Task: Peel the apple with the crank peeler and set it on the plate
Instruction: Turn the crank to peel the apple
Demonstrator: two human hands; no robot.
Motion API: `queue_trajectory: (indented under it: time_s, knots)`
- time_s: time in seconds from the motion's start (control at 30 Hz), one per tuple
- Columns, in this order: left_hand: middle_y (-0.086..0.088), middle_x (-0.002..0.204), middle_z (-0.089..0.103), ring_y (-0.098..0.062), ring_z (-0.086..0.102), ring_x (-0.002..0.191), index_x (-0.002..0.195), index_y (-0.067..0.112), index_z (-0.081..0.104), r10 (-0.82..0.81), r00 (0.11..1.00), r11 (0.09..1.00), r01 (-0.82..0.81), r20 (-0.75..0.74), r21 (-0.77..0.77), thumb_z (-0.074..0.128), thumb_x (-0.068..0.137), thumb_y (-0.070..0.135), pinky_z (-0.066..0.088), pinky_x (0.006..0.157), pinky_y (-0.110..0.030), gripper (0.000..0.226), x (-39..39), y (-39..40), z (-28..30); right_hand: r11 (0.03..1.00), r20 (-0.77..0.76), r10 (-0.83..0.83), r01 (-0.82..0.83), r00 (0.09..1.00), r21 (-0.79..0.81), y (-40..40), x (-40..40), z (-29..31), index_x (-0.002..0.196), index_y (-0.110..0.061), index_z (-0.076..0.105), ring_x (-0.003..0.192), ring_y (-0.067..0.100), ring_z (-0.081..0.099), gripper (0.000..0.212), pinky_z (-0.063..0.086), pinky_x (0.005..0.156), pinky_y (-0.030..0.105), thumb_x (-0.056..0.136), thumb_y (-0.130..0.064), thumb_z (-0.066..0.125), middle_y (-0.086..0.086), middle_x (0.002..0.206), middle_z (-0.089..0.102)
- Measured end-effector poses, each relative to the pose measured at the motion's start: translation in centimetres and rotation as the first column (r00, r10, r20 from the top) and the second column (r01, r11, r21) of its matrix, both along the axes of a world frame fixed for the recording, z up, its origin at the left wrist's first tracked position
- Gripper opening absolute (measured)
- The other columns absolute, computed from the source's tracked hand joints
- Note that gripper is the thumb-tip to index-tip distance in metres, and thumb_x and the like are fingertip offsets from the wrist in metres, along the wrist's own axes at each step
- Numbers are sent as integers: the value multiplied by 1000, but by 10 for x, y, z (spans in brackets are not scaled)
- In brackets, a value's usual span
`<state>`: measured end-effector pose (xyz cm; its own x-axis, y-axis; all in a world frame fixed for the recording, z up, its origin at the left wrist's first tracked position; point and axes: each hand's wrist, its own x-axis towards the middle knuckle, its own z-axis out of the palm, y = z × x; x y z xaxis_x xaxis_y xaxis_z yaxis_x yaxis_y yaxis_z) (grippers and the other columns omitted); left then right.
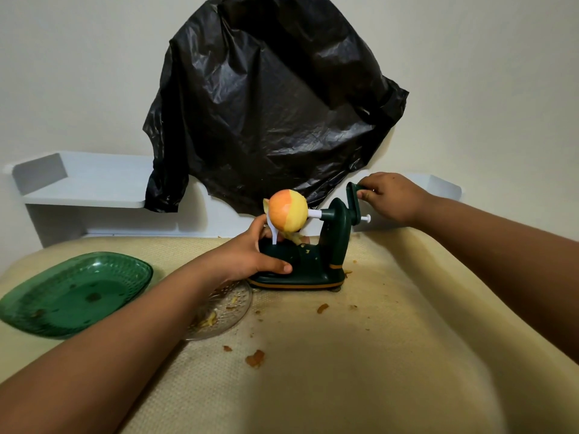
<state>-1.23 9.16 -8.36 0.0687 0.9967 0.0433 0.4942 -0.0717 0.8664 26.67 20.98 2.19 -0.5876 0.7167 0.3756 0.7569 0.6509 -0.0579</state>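
Nearest the camera, scraps of peel [255, 358] lie scattered on the beige mat covering the table [391, 355]. They do not block anything, though the mat looks damp and could let the peeler creep.

A little further in, the left hand [250, 258] grips the base of the dark green crank peeler [310, 261], thumb across the front, holding it down. To do this step well, I judge that hand should keep pressing firmly so the base stays planted while the crank turns, with its fingers kept clear of the white blade arm [273, 231] just beside them.

The apple [287, 211] sits skewered on the peeler's fork, about half bare: pale flesh on the side nearer the crank, orange skin on the outer side. The right hand [388, 195] grasps the crank handle [355, 197]; slow, even turns should keep the cut unbroken.

Under the left forearm a clear glass dish [232, 311] holds scraps. The green plate [75, 292], the apple's destination, lies well to the left. Behind, a black plastic bag [269, 98] hangs on the wall above a white shelf [84, 183].
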Motion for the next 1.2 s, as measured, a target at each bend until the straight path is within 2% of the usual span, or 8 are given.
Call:
queue_trajectory:
  time_s: [0.23,0.37,0.47,0.6,0.8,0.9,1.07,1.2]
  knots:
    - [26,120,56,8,59,101,147,44,25,1,1000,1000,-1,-8,-6,88,77,25,45,69,-2,96,-1,0,-1,1000,39,-1,1,999,-21,3,-3,-5,121,-8,64,106,28,55,30,40,89,35,104,-26,46,12,114,62]
    - [24,121,56,4,59,105,149,43,23,-3,1000,1000,3,-7,-2,89,77,25,45,78,-11,99,0,0,-1,1000,86,7,-5,996,-22,4,-4,-7,113,-8,65,99,28,56,28,44,86,38,104,-25,45,8,102,60]
    - [23,122,56,4,59,105,149,43,23,-5,1000,1000,5,-14,-2,89,77,26,45,76,-10,99,-1,1,-1,999,94,11,-14,996,34,2,-3,-8,107,-10,65,97,25,51,26,41,81,37,104,-25,44,3,94,57]
    - [18,127,58,3,59,109,149,43,24,-4,1000,1000,4,-9,11,89,76,27,46,80,-11,99,-2,1,-4,996,255,-41,20,966,84,-4,-5,-25,112,-18,66,100,21,41,22,38,76,36,97,-18,50,3,105,62]
    - [15,131,59,-3,61,112,149,44,24,-1,1000,1000,1,-5,11,90,74,32,48,89,-20,102,-3,1,-5,992,176,-57,36,983,122,-3,-3,-39,126,-23,63,111,23,42,31,28,77,33,98,-20,51,3,115,63]
    - [17,131,59,2,63,107,145,49,24,-12,1000,1000,12,-2,14,90,73,33,49,84,-15,99,-3,1,-5,990,208,-65,37,976,138,-3,-3,-39,126,-23,63,111,23,42,30,28,77,33,99,-25,50,2,117,63]
    - [17,130,56,0,60,109,139,53,23,-1,1000,1000,1,3,4,90,72,35,47,81,-16,97,-2,0,-4,991,260,-85,53,962,126,-9,1,-44,130,-24,60,121,23,37,37,33,94,41,100,-40,45,1,133,54]
    - [10,135,55,-3,59,111,140,50,21,2,1000,1000,-2,-12,2,90,73,36,48,82,-19,98,-2,2,-4,993,263,-88,63,961,103,-17,3,-52,130,-23,60,125,22,35,42,33,98,42,100,-46,41,0,135,51]
